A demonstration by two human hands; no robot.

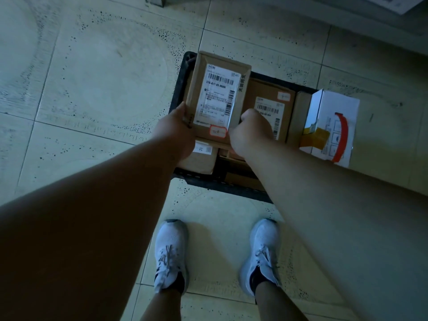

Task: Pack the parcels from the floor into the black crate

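Observation:
A flat brown cardboard parcel (217,96) with a white shipping label is held above the black crate (183,72) on the floor. My left hand (178,133) grips its near left corner and my right hand (252,130) grips its near right edge. Inside the crate lie other brown parcels: one with a label (271,105) at the back right, one (201,158) at the near left under my left hand. A white box with red and yellow markings (331,126) stands at the crate's right end, sticking out above the rim.
Pale tiled floor (92,89) surrounds the crate. My two feet in white sneakers (171,251) stand just in front of the crate's near edge. A white sheet or box corner (393,2) shows at the top right and a metal leg (157,0) at the top.

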